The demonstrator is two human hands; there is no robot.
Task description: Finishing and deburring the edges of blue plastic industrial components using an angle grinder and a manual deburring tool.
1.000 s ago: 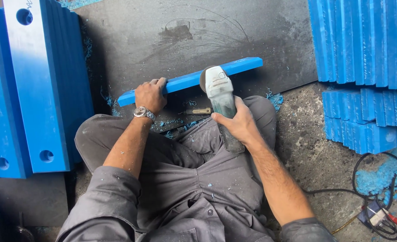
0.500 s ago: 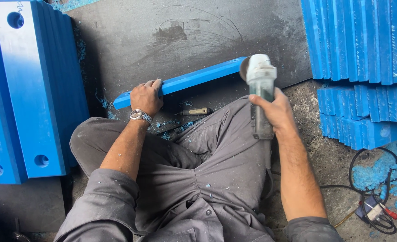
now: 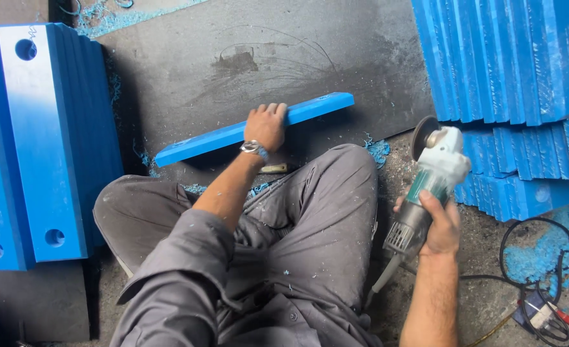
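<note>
A long blue plastic bar [image 3: 220,135] stands on edge on a dark slab [image 3: 233,58] in front of my crossed legs. My left hand [image 3: 265,126], with a wristwatch, grips the bar's top edge near its middle. My right hand [image 3: 440,225] holds an angle grinder [image 3: 429,183] by its body, off to the right of my knee. Its disc [image 3: 422,136] points away from me, clear of the bar.
Thick blue slabs with round holes [image 3: 46,141] lean at the left. Stacks of blue bars [image 3: 522,96] fill the right. Blue shavings [image 3: 377,151] litter the floor. Cables and a plug [image 3: 541,308] lie at the lower right.
My right hand has lifted the grinder off the bar and swung it right and toward me. My left hand has slid along the bar toward its middle.
</note>
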